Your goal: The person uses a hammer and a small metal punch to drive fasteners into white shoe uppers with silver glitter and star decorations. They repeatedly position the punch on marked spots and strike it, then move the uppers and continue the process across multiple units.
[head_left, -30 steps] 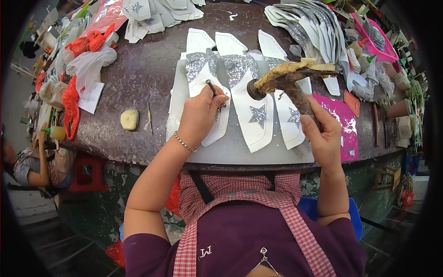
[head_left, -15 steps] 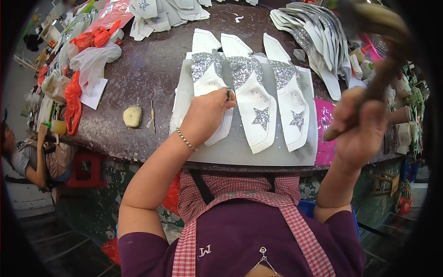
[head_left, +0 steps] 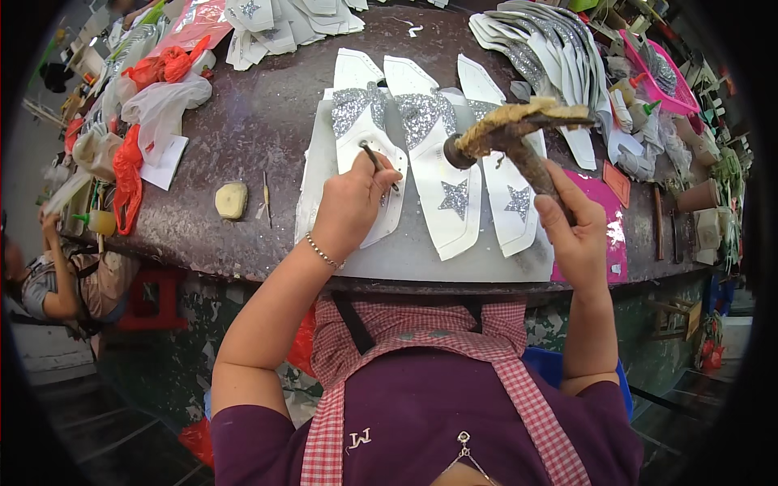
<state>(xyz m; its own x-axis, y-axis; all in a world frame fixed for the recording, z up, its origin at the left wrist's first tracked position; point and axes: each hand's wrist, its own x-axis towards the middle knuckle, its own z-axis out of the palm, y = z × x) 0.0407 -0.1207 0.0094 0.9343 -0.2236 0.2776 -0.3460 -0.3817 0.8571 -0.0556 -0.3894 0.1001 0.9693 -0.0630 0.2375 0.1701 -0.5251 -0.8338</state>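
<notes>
Three white cut pieces with silver glitter bands, which look like shoe uppers, lie side by side on a pale board. On the leftmost piece point(head_left: 348, 109), my left hand point(head_left: 350, 202) pinches a thin dark metal punch point(head_left: 370, 152), tilted, its lower end near the piece's edge. Silver stars show on the middle piece point(head_left: 446, 235) and the right piece point(head_left: 512, 231). My right hand point(head_left: 579, 239) grips the handle of a worn hammer point(head_left: 510, 134). The hammer's head hangs above the middle and right pieces, apart from the punch, and hides part of the right piece.
Stacked glittery pieces point(head_left: 559, 73) stand at the back right, beside a pink basket point(head_left: 685, 97). More white pieces point(head_left: 279, 36) lie at the back left. A yellowish block point(head_left: 232, 201) and a thin tool point(head_left: 267, 198) sit left of the board point(head_left: 381, 267). Another person point(head_left: 61, 279) is at far left.
My right hand has brought the hammer down and leftward from its raised place at upper right. In my left hand the punch has tilted and now shows more.
</notes>
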